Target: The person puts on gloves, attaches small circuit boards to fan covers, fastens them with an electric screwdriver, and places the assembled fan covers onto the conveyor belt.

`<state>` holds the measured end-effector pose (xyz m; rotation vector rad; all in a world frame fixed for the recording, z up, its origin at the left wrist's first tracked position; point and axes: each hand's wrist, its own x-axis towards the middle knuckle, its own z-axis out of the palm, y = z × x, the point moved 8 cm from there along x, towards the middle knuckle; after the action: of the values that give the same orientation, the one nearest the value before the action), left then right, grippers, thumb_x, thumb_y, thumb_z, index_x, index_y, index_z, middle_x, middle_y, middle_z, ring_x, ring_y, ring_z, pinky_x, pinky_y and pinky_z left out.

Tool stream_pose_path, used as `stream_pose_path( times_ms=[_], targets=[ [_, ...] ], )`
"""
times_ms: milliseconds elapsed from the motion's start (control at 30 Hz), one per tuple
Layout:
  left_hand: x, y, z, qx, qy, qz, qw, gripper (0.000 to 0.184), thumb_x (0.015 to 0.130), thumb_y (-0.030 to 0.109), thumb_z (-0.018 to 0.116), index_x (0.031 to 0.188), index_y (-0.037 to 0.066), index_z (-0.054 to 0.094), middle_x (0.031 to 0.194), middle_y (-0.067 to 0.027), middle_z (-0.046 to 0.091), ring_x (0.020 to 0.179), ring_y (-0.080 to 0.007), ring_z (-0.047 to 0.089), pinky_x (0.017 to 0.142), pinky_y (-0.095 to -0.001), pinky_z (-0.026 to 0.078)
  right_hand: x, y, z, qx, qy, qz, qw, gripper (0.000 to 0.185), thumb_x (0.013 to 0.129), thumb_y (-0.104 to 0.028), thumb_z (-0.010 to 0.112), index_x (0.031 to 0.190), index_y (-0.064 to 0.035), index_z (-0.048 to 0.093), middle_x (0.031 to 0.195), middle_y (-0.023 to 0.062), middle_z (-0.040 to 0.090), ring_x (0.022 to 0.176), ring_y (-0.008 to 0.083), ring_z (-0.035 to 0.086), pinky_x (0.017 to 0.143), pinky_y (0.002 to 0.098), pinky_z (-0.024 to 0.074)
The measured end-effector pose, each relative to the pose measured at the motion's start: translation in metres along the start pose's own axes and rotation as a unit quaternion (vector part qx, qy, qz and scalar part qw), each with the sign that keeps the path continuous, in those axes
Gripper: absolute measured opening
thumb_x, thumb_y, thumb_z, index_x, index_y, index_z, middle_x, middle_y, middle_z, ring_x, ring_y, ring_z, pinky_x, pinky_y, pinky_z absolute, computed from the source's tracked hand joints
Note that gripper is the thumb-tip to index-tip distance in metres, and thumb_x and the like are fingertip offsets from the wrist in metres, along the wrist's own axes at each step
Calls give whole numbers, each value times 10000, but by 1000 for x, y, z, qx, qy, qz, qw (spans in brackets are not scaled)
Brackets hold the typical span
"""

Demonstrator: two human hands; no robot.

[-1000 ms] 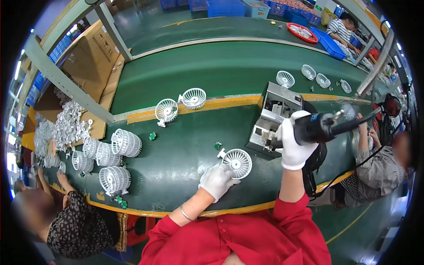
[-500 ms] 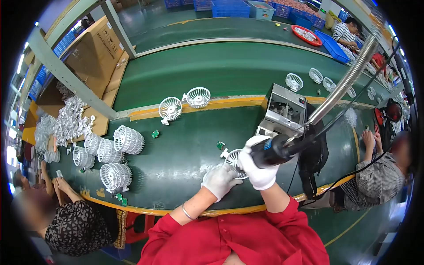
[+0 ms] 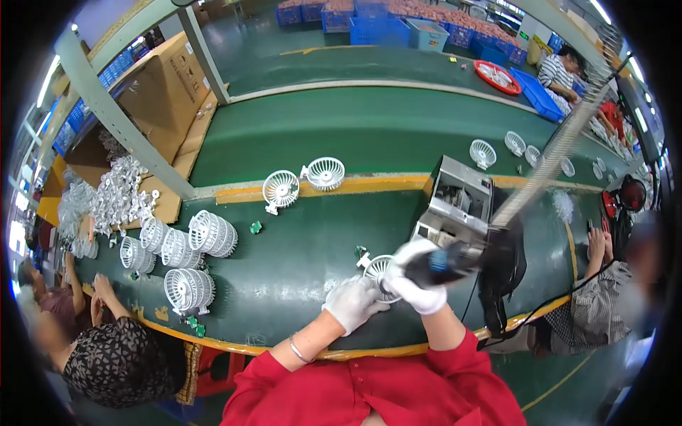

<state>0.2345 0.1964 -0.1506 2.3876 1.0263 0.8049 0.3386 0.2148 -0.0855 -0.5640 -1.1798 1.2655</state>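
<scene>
My gloved left hand (image 3: 353,304) is closed on the near-left rim of a white fan guard (image 3: 377,267), holding it on the green bench. My gloved right hand (image 3: 418,285) wraps round a black electric screwdriver (image 3: 449,263), blurred by motion, its lower end over the guard. The exact contact of its tip is hidden by my fingers. From the screwdriver a coiled metal spring (image 3: 536,177) runs up to the right. A small green circuit board (image 3: 361,251) lies just beyond the guard, and a metal box-shaped machine (image 3: 458,195) stands behind my right hand.
Stacked white fan guards (image 3: 189,290) stand at left, near another green board (image 3: 256,227). Two loose guards (image 3: 326,174) sit by the belt (image 3: 341,128). A dark bag-like object (image 3: 503,277) and a cable lie right. Co-workers sit on both sides.
The view has tilted slightly, so the bench things appear lower. My right hand and the screwdriver have shifted a little over the guard; my left hand keeps its hold.
</scene>
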Motion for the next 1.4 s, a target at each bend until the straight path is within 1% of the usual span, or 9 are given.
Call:
stream_pose_path(
  times_ms=[300,400,533,700,833,933,1067,1267,1400],
  targets=[
    [88,-64,-50,63,130,-42,989,347,789,174,645,1120,84,593,1248,-141,533,1041,-342,565,891,-426,465,-11,-88,-17,96,6,-194,976,363,785,-56,713,1010,-52,428,622,43,509,473,165,500,460,312,459],
    [89,-127,-35,117,-86,-199,969,286,835,295,587,1018,95,677,1151,-145,612,1008,-327,596,864,-414,479,-22,-82,-31,39,3,-174,984,388,798,-120,732,1016,-50,418,582,44,479,416,162,471,406,302,438],
    [68,-199,-81,166,-28,-332,928,305,805,355,599,802,65,695,821,-163,661,807,-346,632,767,-445,496,-39,-87,-62,-45,62,-163,984,334,787,-22,655,1019,-29,415,599,51,474,426,156,469,425,297,443],
    [79,-229,-121,201,130,-270,932,250,754,304,668,803,61,701,925,-179,646,937,-331,594,831,-423,471,-19,-88,-75,-114,158,-147,970,346,767,145,524,1029,-51,412,681,53,496,474,141,495,468,294,467],
    [100,-194,-71,118,-32,-202,972,297,756,276,688,960,60,701,1078,-175,624,1052,-323,561,914,-400,448,6,-82,-85,-184,225,-169,942,373,740,133,603,1033,-44,455,773,52,536,642,132,552,613,274,488],
    [107,-172,-66,240,142,-23,960,418,762,290,685,1094,41,636,1185,-175,583,1148,-331,515,983,-391,414,13,-63,-99,-208,278,-140,927,372,705,118,677,1010,-18,514,893,44,576,816,117,578,760,268,479],
    [98,-120,-52,71,-3,-57,996,391,791,221,663,1126,27,604,1198,-174,584,1157,-326,521,1004,-383,400,12,-51,-92,-161,273,-75,946,309,706,81,711,952,-16,552,862,36,589,756,107,599,697,263,500],
    [4,-8,11,-202,-183,-251,929,342,873,182,607,1207,107,609,872,-84,688,550,-124,616,574,-271,536,-1,-42,-58,-132,220,-62,965,311,717,110,687,964,-18,547,849,36,577,718,100,580,667,255,495],
    [-14,14,37,56,-207,-184,959,359,819,252,655,1150,121,609,1057,-134,611,916,-292,611,804,-428,494,-8,-30,-49,-109,221,-91,965,352,716,136,674,996,-24,534,815,21,563,700,93,566,649,240,481]
  ],
)
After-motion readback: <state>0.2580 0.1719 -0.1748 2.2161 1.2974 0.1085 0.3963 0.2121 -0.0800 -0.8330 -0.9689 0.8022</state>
